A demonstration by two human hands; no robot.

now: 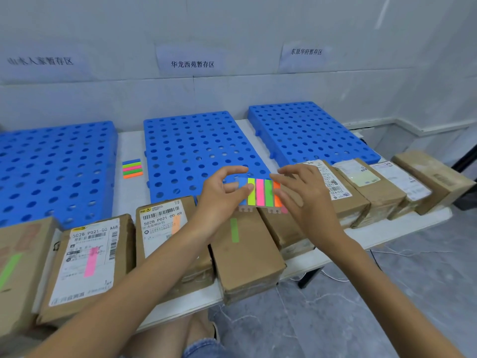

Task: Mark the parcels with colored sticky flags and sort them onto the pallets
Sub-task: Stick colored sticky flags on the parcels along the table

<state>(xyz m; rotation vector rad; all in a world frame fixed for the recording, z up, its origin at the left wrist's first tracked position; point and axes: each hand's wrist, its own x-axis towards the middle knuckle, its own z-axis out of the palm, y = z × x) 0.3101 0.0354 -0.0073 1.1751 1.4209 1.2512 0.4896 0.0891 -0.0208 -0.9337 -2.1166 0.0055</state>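
White wall [232,21] at the back, white table [374,233] pushed against it, grey marbled floor [387,293] to the right. Three blue perforated pallets lie flat side by side on the far half of the table: left pallet [51,164], middle pallet [196,146], right pallet [309,130]; nothing is loaded on any of them. A paper sign with Chinese text is on the wall above each: left sign [40,60], middle sign [192,63], right sign [306,51]. The cardboard parcels sit in one row along the table's near edge, touching or nearly so. From the left: a partly cropped parcel [20,241], a labelled parcel [77,280], a second labelled parcel [160,244], a plain brown parcel [247,262], then a run of labelled parcels [374,192] out to the right end. Both hands are raised over the middle of the row, at the near edge of the middle pallet. The left hand [222,195] pinches the blue end of a flag sheet [260,192] between thumb and forefinger. The right hand [304,197] has its fingertips closed on the orange end. The sheet's strips run blue, yellow, pink, green, orange. A spare flag pad [132,168] lies on the table between the left and middle pallets. Flags already stuck: green flag [9,270] on the cropped parcel, pink flag [90,262] on the first labelled one, orange flag [176,227] on the second, another green strip [234,229] on the plain parcel. The parcels at the right end show no flags.
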